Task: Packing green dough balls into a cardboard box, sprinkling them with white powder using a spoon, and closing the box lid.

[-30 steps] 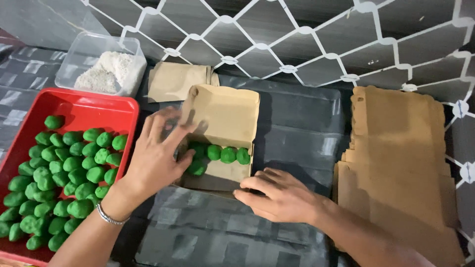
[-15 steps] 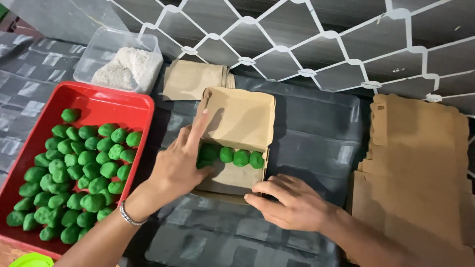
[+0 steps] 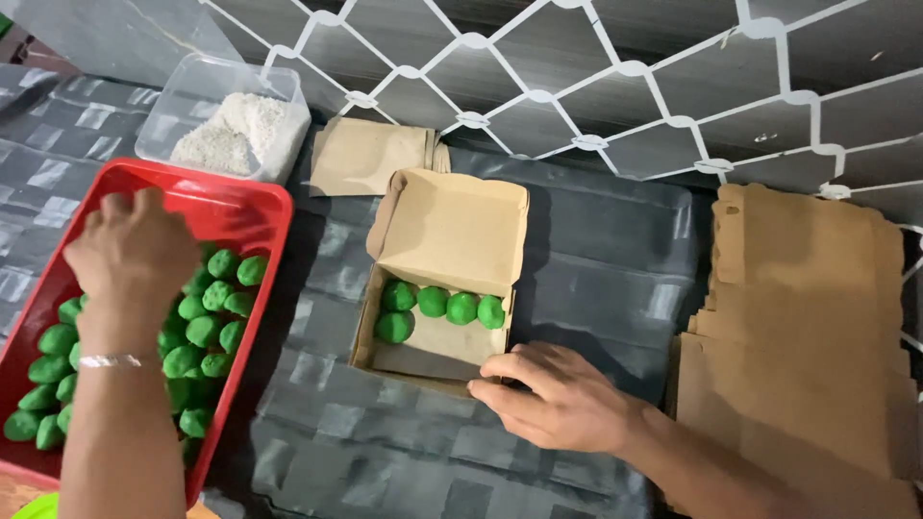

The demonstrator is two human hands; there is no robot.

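Note:
An open brown cardboard box sits in the middle with several green balls lined up inside it. My right hand rests flat on the dark cloth and touches the box's near right corner. My left hand hovers over the red tray, which is full of green balls. Its fingers curl downward over them; whether it grips one is hidden.
A clear plastic tub of white powder stands behind the tray. A folded brown box lies behind the open one. A stack of flat cardboard blanks lies at the right. A dark tiled wall runs along the back.
My left hand has left the open box and moved left to the red tray. The box now holds one more ball in a second row. My right hand stays at the box's corner.

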